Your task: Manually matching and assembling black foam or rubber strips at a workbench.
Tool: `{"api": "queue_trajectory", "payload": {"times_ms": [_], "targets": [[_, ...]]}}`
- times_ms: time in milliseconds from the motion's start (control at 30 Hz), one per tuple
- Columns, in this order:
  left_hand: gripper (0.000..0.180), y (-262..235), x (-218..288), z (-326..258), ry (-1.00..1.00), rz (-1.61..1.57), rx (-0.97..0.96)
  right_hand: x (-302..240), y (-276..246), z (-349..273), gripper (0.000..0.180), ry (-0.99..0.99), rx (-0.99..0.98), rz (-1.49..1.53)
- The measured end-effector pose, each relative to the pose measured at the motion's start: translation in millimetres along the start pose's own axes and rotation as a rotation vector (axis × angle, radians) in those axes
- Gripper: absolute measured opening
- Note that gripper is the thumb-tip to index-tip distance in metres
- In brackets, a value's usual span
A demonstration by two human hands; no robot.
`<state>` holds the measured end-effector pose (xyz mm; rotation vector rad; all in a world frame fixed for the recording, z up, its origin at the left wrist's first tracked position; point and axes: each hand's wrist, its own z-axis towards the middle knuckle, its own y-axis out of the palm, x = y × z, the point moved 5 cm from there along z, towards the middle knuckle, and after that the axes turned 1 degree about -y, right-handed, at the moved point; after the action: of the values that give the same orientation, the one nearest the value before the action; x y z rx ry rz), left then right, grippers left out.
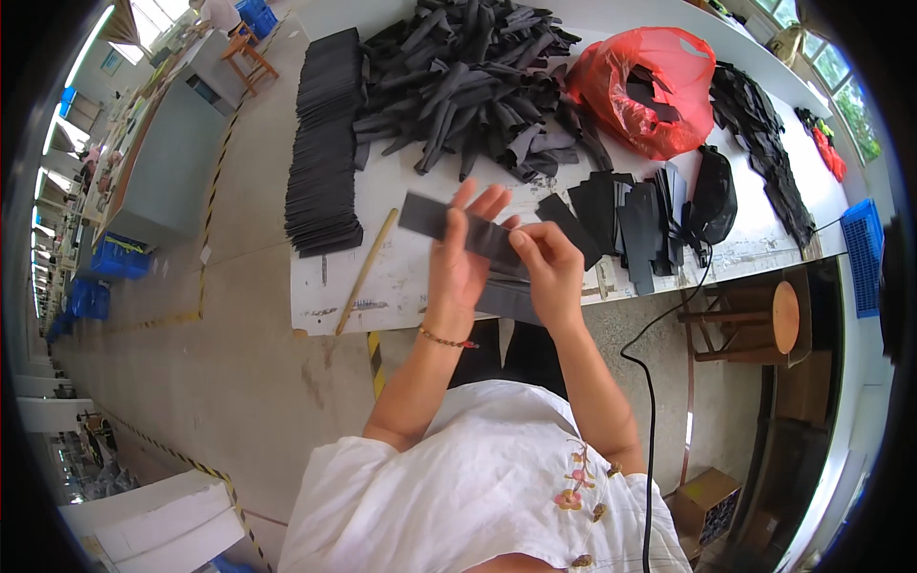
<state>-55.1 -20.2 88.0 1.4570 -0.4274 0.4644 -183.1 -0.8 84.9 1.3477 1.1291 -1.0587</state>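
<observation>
A flat dark grey strip (423, 214), seemingly of fabric, is held above the front edge of the white table. My left hand (460, 260) grips it from below, with the thumb across its face and the other fingers behind it. At its right part, my right hand (551, 267) pinches the strip between thumb and fingertips. Below the hands another dark piece (508, 302) shows at the table edge, partly hidden by my right hand. More flat dark strips (638, 229) lie fanned out to the right of my hands.
A neat stack of black strips (323, 143) borders a heaped loose pile (468, 81). A wooden stick (367, 272) lies at front left. Right stand a red plastic bag (654, 129) and a black corded object (713, 196); its cord (651, 382) hangs beside me. A stool (785, 317) is under the table.
</observation>
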Motion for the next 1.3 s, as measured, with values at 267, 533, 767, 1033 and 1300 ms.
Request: {"api": "queue_trajectory", "payload": {"times_ms": [267,533,767,1033,1300], "targets": [[0.028,-46,22,-1,0.039,-0.001,0.203,-31,-9,-18,0.007,-0.614,0.101,-0.446],[0.031,-45,20,6,0.085,0.141,0.248,15,-13,-14,0.016,0.029,-0.039,-0.160],[0.031,-61,7,1,0.011,0.045,0.271,25,-27,-17,0.018,0.101,-0.088,0.027],[0.029,-36,16,-5,0.009,0.075,0.298,-35,-14,-43,0.022,-0.954,0.221,-0.681],[0.012,-74,8,-15,-0.213,0.195,0.401,-27,-20,-45,0.038,-1.147,-0.022,-0.923]]}}
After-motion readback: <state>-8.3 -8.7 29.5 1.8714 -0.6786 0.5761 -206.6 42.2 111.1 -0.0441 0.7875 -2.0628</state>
